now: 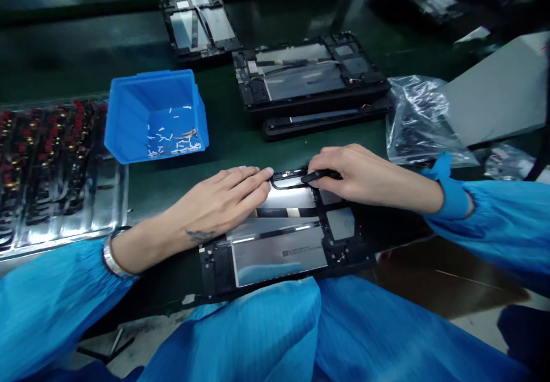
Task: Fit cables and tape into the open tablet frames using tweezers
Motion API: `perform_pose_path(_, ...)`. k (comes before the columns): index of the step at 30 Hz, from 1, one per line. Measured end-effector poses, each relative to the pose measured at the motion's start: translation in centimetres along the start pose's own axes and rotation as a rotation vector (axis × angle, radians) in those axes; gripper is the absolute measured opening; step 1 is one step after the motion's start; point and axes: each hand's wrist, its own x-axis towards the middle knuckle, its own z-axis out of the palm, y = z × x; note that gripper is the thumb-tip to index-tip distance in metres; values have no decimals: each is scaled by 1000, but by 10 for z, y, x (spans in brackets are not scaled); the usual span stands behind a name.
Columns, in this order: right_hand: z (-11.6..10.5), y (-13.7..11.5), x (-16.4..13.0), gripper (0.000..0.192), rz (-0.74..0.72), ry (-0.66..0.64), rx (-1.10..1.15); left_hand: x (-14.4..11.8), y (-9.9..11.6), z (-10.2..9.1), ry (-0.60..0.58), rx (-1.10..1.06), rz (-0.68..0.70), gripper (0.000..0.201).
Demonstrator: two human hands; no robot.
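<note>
An opened tablet-like device (pixel 279 256) lies in front of me near the table's front edge, its silver inner panels and black frame showing. My left hand (pixel 227 199) lies flat over its left side, fingers stretched toward the far edge. At that far edge my right hand (pixel 344 173) is closed around a slim black tool (pixel 320 174), whose exact kind I cannot make out. The tool's end is at the device's far rim, close to a thin black cable (pixel 286 187). My left palm hides part of the device's left side.
A blue bin (pixel 154 113) with small white strips stands at the back left. Beside it is a clear tray (pixel 64 199) of small circuit parts. More opened devices (pixel 301 75) are stacked behind my hands, with another (pixel 200 27) farther back. A clear plastic bag (pixel 423 118) lies right.
</note>
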Motion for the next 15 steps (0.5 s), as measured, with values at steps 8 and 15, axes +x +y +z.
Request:
perform_pose_path(8,-3,-1,1,15,-13,-5,-12,2,-1,4,-28,-16,4,27)
perform_pose_path(15,-2,1,1,15,-28,17,0,4,-2,3,12,12,35,28)
